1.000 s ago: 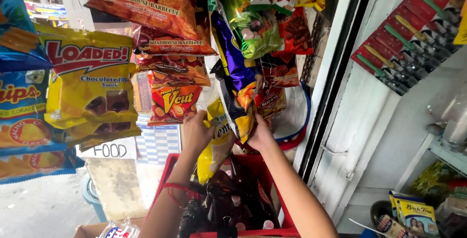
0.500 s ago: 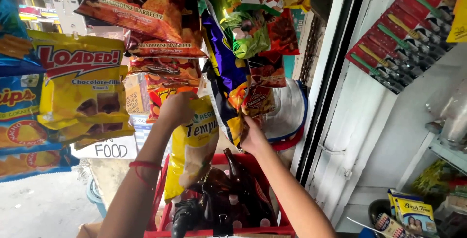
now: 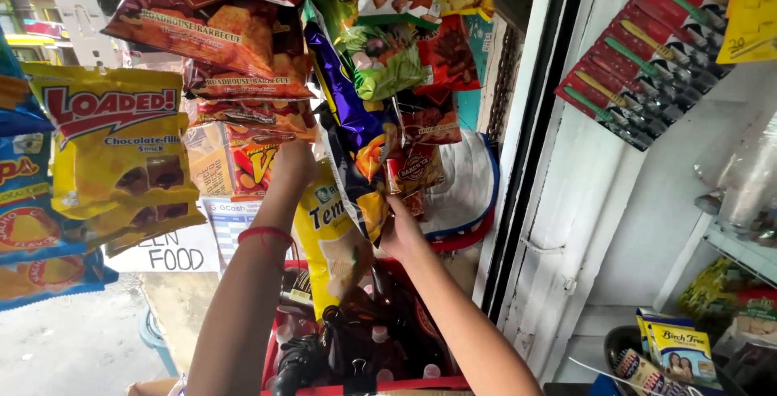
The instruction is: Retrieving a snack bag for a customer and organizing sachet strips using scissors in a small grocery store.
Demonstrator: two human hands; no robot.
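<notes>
Reaching up, both hands (image 3: 295, 161) grip a yellow snack bag (image 3: 328, 238)

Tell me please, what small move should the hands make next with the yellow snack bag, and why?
Probably lift the top of the yellow snack bag a little toward the hanging row. The left hand holds its upper edge up among the hanging packets, while the right hand is at the purple chip bag beside it. The yellow bag hangs loose over the red bottle crate, seemingly not yet fixed.
</notes>
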